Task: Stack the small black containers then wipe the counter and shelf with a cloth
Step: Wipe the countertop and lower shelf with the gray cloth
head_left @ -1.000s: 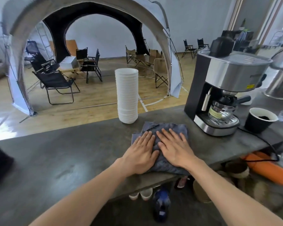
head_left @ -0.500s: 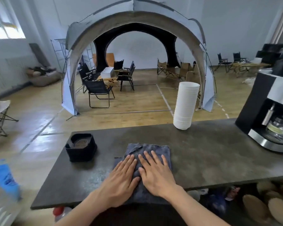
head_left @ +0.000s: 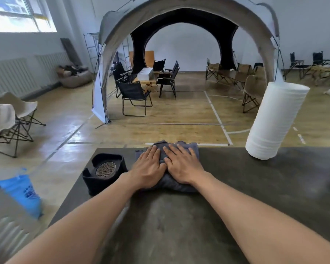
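A folded grey-blue cloth (head_left: pixel 179 184) lies on the dark stone counter (head_left: pixel 255 187), reaching its far edge. Both hands press flat on the cloth side by side, fingers spread: my left hand (head_left: pixel 149 168) on its left half, my right hand (head_left: pixel 183 164) on its right half. Just left of the cloth, near the counter's left end, stands the stack of small black containers (head_left: pixel 103 172) with a round patterned disc on top. The left hand sits a short gap from that stack.
A tall stack of white cups (head_left: pixel 274 122) stands at the counter's far edge to the right. A blue object (head_left: pixel 21 193) sits off the counter's left end. Beyond the counter are a wooden floor, folding chairs and an arched tent.
The cloth and both hands have slid left along the counter, then forward to its far edge. The coffee machine has left the view; the black containers have come in beside the cloth.
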